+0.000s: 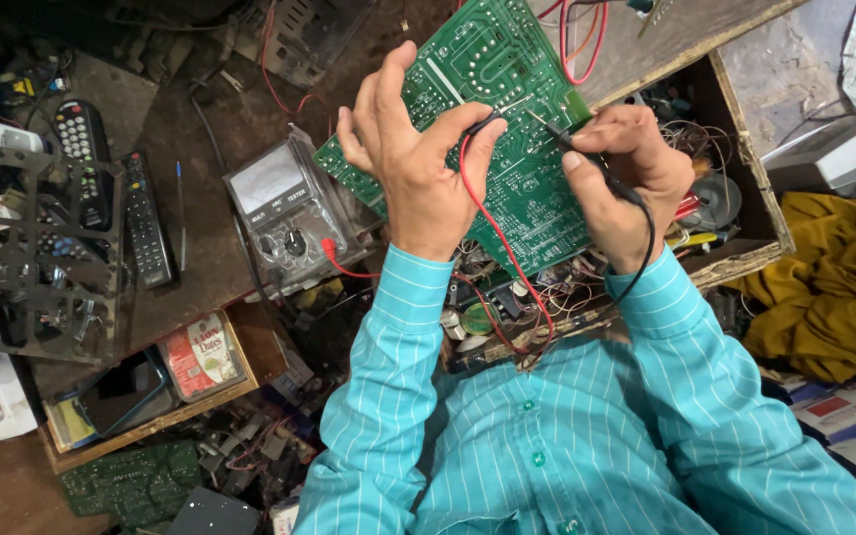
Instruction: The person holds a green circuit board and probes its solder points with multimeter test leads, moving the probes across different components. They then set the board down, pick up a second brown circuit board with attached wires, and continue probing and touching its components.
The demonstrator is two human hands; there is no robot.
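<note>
While it is held up off the bench (200, 277) between the person's two hands, the green circuit board (492, 129) sits solder side toward the camera, tilted, its upper edge running out of view. Left hand (418, 168): fingers spread wide behind and along the board's left edge, thumb crossing the face and pinching the red probe (482, 127) against the traces; the red lead (507, 258) trails down toward the chest. Right hand (626, 178): fingers closed narrow around the black probe (587, 163), held like a pen, tip resting on the board near its right side; the black lead (646, 248) loops back over the wrist. Handling, as judged: the board looks light, thin and rigid, a stiff laminate that would not bend but could crack or shed a joint if flexed or dropped; the solder side is rough with sharp pin ends, so bare edges and corners are the best places to take hold, away from traces and parts. Probes: slim, hard, smooth plastic, apt to slip on solder. Adjacent items: an analogue multimeter (289, 213) in a clear case just left of the board, lying on the bench with a red plug in it; two remote controls (141, 223) further left; a black plastic frame (32, 258) at far left; a wooden box (745, 228) of wires and small parts under the hands; a mustard cloth (834, 287) at right.
</note>
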